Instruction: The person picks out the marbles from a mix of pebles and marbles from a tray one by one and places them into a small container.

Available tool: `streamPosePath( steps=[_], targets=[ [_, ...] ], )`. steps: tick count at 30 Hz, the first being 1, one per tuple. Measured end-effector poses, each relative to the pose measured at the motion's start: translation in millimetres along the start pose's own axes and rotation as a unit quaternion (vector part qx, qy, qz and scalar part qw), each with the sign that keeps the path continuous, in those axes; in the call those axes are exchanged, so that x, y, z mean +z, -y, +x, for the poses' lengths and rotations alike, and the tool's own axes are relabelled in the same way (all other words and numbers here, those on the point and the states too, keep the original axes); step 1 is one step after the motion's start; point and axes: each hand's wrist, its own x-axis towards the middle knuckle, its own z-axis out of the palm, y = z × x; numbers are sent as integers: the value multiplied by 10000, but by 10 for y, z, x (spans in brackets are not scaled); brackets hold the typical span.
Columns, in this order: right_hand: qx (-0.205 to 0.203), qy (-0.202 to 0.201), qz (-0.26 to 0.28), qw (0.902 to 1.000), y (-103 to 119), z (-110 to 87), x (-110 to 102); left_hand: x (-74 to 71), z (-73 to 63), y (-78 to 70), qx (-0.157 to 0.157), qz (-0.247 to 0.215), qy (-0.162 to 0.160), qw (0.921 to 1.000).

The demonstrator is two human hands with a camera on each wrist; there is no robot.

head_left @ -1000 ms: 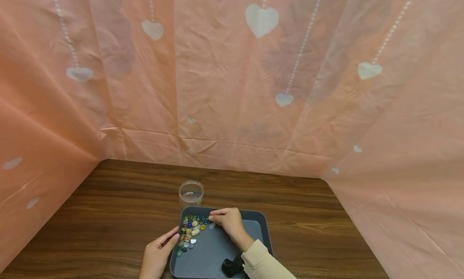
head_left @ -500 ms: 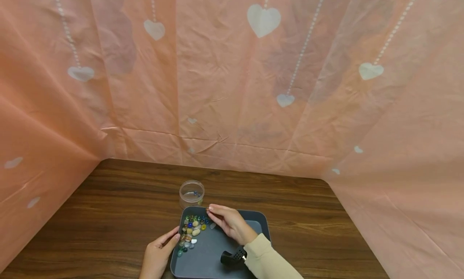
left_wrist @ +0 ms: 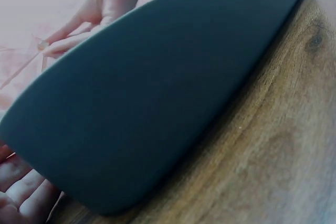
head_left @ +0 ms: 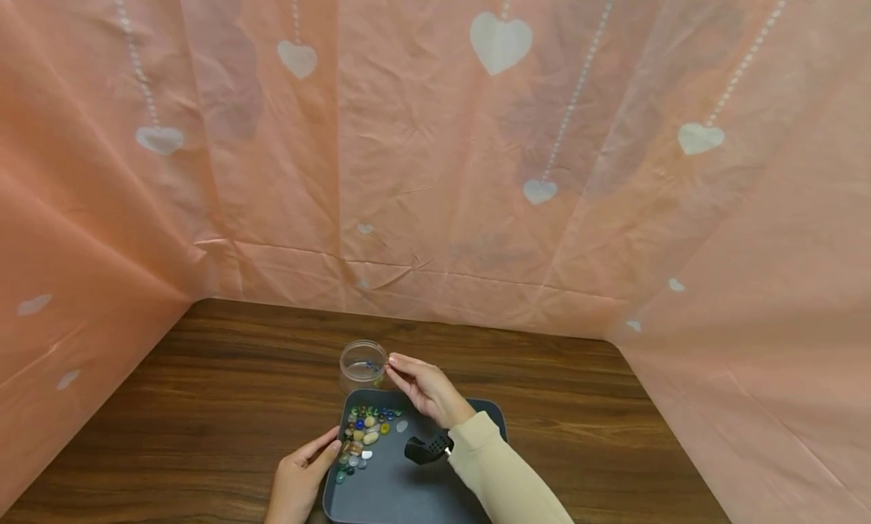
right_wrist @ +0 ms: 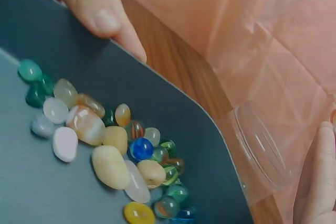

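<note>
My left hand (head_left: 299, 471) grips the left wall of a dark grey tray (head_left: 401, 497), thumb over the rim and fingers outside. My right hand (head_left: 432, 392) has its fingertips beside the rim of a clear round jar (head_left: 353, 377), beyond the tray's far edge. Thumb and finger pinch a small amber-coloured stone (left_wrist: 42, 45), mostly cut off in the right wrist view. Inside the jar sit a few small blue pieces. Along the tray's left side lie mixed stones and glass marbles, among them a blue marble (right_wrist: 141, 148), a cream stone (right_wrist: 110, 167) and a yellow piece (right_wrist: 139, 213).
A brown wood-grain table (head_left: 224, 403) carries the tray and jar. Pink curtain (head_left: 422, 168) with white hearts encloses the back and sides. A black wrist-mounted device (head_left: 427, 450) hangs over the tray under the right sleeve (head_left: 503, 463).
My right hand has lifted from the stones at the tray's far side with the amber-coloured stone and moved forward to the jar's rim. The left hand has kept its place on the tray.
</note>
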Motion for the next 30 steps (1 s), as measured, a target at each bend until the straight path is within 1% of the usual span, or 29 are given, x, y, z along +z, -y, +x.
streamPosePath(
  steps=[3,6,8,9,10,11,12,13,14,15,16,17,19,20,22,23,27,30],
  targets=[
    [-222,-52,-577,9981,16,43,79,7,-3,4,5,-51,-2,10000],
    [-515,-67,-1281,9904,20,90,167,6,-6,6,1,-54,-15,10000],
    [-756,-114,-1812,9805,17,117,219,2,-5,6,-1,-30,-15,10000],
    [-912,-157,-2117,9729,12,129,239,0,-4,6,-1,-18,-10,10000],
    [-1095,-212,-2492,9620,6,143,257,-1,-2,6,1,-16,-10,10000],
    [-1342,-297,-2954,9454,2,158,273,-1,-1,5,-4,-22,-4,10000],
    [-1599,-414,-3402,9257,-4,174,285,-1,0,6,0,-8,-4,10000],
    [-1857,-536,-3839,9029,-9,188,295,1,2,6,1,-8,4,10000],
    [-2124,-647,-4283,8759,-13,200,304,3,2,7,-4,1,17,10000],
    [-2356,-749,-4654,8499,-18,212,312,4,2,8,-5,9,28,10000],
    [-2542,-809,-4952,8268,-19,225,328,-1,4,7,-2,9,28,10000],
    [-2689,-824,-5182,8077,-20,231,344,-6,5,5,6,27,24,10000],
    [-2867,-723,-5429,7860,-23,236,363,-12,9,5,34,92,27,9999],
    [-2911,-674,-5502,7797,-24,236,368,-14,11,5,41,115,33,9999],
    [-2924,-607,-5544,7768,-24,241,376,-14,16,8,52,108,34,9999],
    [-2924,-606,-5552,7763,-22,243,379,-14,18,8,55,109,37,9999],
    [-2849,-681,-5532,7798,-13,262,380,-10,20,14,10,0,72,10000],
    [-2840,-704,-5568,7774,-12,270,370,-6,21,20,-9,-52,79,10000]
  ],
)
